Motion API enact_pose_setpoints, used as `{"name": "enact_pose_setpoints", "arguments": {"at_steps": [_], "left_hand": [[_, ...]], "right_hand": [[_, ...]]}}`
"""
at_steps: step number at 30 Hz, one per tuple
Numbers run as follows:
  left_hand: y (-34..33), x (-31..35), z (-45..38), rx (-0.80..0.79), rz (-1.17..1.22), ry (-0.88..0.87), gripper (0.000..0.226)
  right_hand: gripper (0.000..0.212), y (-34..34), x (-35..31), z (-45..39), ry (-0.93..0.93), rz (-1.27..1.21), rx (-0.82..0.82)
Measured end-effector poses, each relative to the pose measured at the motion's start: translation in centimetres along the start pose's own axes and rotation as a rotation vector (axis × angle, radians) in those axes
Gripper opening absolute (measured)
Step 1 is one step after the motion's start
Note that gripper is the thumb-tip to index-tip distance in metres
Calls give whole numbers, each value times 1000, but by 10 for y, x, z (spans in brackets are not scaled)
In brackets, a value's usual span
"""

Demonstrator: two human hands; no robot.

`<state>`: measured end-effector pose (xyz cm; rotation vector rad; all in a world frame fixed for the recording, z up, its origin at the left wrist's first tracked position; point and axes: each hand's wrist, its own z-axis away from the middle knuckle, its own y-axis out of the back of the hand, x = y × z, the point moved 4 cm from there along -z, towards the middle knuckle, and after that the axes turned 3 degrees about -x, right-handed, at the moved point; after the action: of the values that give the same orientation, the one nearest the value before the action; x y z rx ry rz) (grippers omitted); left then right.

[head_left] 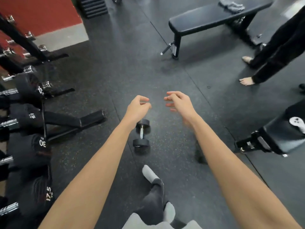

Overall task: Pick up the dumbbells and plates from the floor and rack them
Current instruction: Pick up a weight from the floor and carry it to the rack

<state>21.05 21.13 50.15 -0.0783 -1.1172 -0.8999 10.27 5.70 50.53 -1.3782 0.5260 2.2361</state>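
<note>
A small black dumbbell [141, 135] with a chrome handle lies on the dark rubber floor, just ahead of my feet. My left hand [137, 108] hovers above and slightly beyond its far end, fingers loosely curled and holding nothing. My right hand [179, 102] is stretched out to the right of it, fingers spread and empty. The dumbbell rack [33, 129] stands along the left edge, loaded with black dumbbells marked 30 and 17.5. No plates are visible.
A flat black bench [211, 19] with a grey towel stands at the back right. Another person's bare feet and dark trousers [270, 60] are at the right. A second bench [280, 133] with a white controller on it sits at the right edge. Rack feet [89, 118] jut out.
</note>
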Motion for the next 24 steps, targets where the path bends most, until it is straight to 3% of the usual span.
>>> {"name": "enact_pose_setpoints", "arguments": {"at_steps": [6, 14, 20, 24], "left_hand": [[-12, -14, -85, -46, 92, 202, 16], [-10, -55, -196, 24, 177, 444, 9], [-9, -118, -292, 100, 238, 593, 3], [-21, -202, -353, 131, 246, 702, 21]], "right_hand": [[20, -16, 7, -92, -83, -1, -44], [18, -57, 40, -226, -222, 82, -170], [13, -80, 129, -329, -419, 95, -240], [13, -100, 209, -393, -533, 99, -218]]}}
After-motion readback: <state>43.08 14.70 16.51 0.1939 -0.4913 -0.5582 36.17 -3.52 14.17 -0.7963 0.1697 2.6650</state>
